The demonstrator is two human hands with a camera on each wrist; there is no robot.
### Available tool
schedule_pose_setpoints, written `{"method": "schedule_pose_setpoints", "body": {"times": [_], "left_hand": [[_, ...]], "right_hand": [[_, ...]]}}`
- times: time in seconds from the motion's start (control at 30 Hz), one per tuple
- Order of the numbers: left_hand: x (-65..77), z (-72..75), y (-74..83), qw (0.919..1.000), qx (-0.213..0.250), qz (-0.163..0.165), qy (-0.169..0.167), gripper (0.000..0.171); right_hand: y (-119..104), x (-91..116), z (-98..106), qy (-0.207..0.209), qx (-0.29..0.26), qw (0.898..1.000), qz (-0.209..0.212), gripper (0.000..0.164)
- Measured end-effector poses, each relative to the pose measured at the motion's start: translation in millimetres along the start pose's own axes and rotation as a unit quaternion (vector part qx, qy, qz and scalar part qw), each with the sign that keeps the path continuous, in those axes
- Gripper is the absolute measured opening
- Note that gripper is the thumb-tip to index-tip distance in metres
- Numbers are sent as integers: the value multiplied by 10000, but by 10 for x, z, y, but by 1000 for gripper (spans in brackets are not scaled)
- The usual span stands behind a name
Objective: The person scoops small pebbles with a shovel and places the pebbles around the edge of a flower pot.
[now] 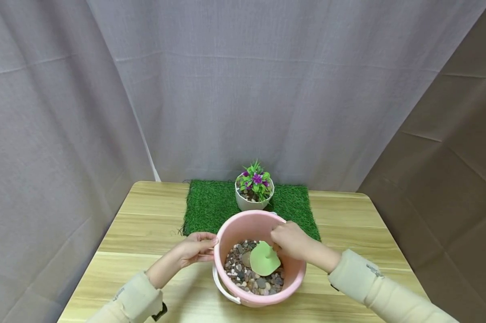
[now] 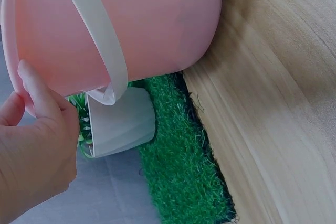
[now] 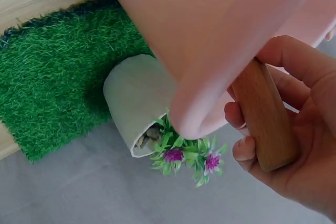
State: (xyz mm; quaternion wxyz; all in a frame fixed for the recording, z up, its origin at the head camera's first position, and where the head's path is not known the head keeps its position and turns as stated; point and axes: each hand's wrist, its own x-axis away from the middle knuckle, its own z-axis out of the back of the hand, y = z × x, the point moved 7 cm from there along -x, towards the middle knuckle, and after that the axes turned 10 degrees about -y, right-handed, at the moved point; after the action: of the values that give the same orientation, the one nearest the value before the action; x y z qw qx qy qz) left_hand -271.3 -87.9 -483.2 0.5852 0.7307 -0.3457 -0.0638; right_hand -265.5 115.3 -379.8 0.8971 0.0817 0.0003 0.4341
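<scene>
A pink bucket (image 1: 263, 298) with a white handle (image 1: 222, 287) stands on the table, and pebbles (image 1: 243, 278) cover its bottom. At its left side my left hand (image 1: 196, 248) pinches the rim between thumb and fingers, as the left wrist view also shows. My right hand (image 1: 293, 240) reaches over the right part of the rim. Its fingers curl round the wooden handle of a garden trowel (image 3: 270, 124). Inside the bucket, the trowel's light green blade (image 1: 264, 259) lies over the pebbles, partly covering them. The bucket wall hides the blade in the right wrist view.
Behind the bucket, a white flowerpot (image 1: 252, 205) holds a green plant with purple flowers (image 1: 256, 179) and some pebbles. It stands on a green artificial grass mat (image 1: 210, 202). Wooden tabletop (image 1: 146, 224) shows on both sides, with grey curtains (image 1: 243, 89) beyond.
</scene>
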Motion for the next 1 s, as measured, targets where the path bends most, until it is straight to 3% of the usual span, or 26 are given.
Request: {"method": "schedule_pose_setpoints", "body": {"times": [0.13, 0.43, 0.73, 1.0], "left_hand": [[5, 0, -4, 10000, 4, 6, -2, 34], [0, -25, -1, 10000, 20, 8, -17, 29], [-18, -24, -7, 10000, 76, -17, 19, 31], [-10, -10, -13, 9999, 107, -26, 10, 33]], "right_hand": [[-87, -36, -134, 37, -93, 9999, 23, 22], [-52, -73, -473, -107, -1501, 9884, -219, 21], [59, -130, -423, -415, -2640, 9636, -32, 5], [185, -104, -336, -650, -3276, 9425, 98, 7]]}}
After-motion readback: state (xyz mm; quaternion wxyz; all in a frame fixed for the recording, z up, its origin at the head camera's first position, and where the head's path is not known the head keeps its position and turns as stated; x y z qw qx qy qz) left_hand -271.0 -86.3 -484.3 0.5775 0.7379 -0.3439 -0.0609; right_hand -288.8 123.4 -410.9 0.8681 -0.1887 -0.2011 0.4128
